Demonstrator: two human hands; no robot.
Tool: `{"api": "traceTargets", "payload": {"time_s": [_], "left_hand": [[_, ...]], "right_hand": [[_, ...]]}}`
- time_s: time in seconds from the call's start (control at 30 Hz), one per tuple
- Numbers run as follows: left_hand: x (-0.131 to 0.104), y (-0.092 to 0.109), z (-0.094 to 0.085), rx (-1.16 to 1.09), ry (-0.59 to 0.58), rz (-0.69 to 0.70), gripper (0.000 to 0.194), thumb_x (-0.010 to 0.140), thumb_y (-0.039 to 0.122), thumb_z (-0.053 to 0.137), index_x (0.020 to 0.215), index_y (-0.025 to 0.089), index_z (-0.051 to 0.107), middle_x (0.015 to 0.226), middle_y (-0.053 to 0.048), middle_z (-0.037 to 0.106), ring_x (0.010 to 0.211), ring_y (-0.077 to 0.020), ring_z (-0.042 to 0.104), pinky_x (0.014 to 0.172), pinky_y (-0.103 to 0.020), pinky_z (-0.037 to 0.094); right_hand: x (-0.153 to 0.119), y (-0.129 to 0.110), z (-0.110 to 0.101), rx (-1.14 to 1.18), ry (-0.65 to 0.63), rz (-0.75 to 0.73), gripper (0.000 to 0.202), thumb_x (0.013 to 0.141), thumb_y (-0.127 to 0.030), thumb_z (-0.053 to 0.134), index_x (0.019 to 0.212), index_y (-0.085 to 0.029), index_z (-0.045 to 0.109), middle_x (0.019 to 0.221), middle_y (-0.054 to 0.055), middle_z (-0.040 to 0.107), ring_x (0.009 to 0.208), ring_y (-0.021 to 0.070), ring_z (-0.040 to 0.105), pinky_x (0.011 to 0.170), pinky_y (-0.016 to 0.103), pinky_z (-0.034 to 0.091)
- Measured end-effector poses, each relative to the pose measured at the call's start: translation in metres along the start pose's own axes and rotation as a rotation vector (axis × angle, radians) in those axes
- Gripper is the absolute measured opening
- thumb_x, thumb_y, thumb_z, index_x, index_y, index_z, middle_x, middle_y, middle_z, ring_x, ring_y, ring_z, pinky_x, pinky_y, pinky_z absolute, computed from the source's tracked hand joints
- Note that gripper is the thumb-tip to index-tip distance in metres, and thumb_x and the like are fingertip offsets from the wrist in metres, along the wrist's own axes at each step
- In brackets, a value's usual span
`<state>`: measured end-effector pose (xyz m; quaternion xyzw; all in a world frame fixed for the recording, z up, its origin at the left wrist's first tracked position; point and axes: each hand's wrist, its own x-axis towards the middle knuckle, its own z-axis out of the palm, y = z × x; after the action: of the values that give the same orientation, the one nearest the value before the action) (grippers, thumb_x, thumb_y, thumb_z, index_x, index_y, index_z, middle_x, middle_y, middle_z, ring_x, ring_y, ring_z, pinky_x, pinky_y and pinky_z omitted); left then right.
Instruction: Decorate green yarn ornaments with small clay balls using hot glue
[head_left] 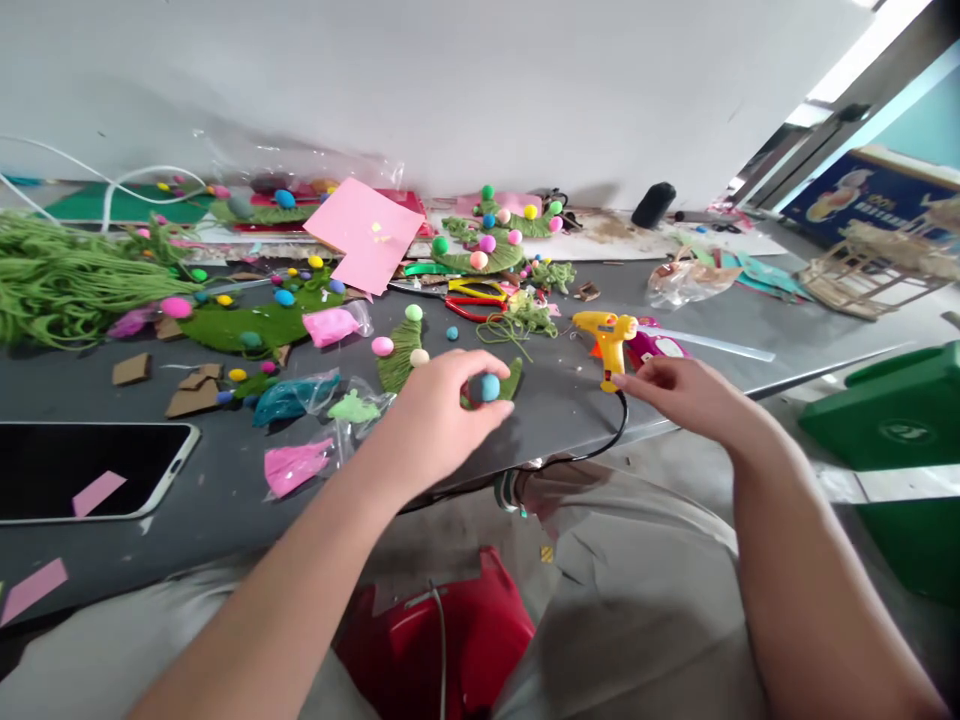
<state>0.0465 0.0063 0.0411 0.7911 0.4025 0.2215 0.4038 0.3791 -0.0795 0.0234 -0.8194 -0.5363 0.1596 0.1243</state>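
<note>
My left hand (pixel 442 415) is over the table's front part, thumb and fingers curved around a blue felt ball (pixel 489 388). Part of a green yarn-wrapped piece (pixel 405 350) with pale green, pink and cream balls shows behind that hand, and a green tip sticks out past the blue ball. My right hand (pixel 675 390) is at the yellow glue gun (pixel 612 345), its fingertips at the lower end of the handle. Whether those fingers grip the handle is hard to see. A black cord hangs from the gun.
Green yarn (pixel 67 285), a phone (pixel 90 470) and small bags of coloured material lie to the left. Behind are pliers (pixel 476 292), pink paper (pixel 367 235) and ball-decorated green pieces. A clear strip (pixel 712 343) lies right of the gun. Green bins (pixel 892 410) stand at the right.
</note>
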Motion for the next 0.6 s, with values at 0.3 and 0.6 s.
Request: {"api": "traceTargets", "payload": {"time_s": [0.3,0.6], "left_hand": [[0.077,-0.003,-0.020,0.241,-0.175,0.142,0.038,0.085,0.049,0.073,0.114,0.025,0.071,0.111,-0.007,0.075,0.090,-0.0252,0.069,0.078,-0.036,0.050],[0.093,-0.027,-0.030,0.280,-0.249,0.226,0.034,0.079,0.048,0.079,0.108,0.030,0.082,0.103,-0.003,0.077,0.080,-0.0219,0.068,0.083,-0.037,0.050]], "right_hand": [[0.045,-0.015,0.047,0.251,0.236,0.020,0.039,0.079,-0.054,0.072,0.084,-0.016,0.069,0.072,0.002,0.060,0.067,0.0169,0.052,0.062,0.031,0.037],[0.016,-0.032,0.035,0.773,-0.054,-0.049,0.031,0.089,-0.040,0.075,0.113,-0.020,0.074,0.115,0.009,0.076,0.081,0.0170,0.065,0.070,0.028,0.051]]}}
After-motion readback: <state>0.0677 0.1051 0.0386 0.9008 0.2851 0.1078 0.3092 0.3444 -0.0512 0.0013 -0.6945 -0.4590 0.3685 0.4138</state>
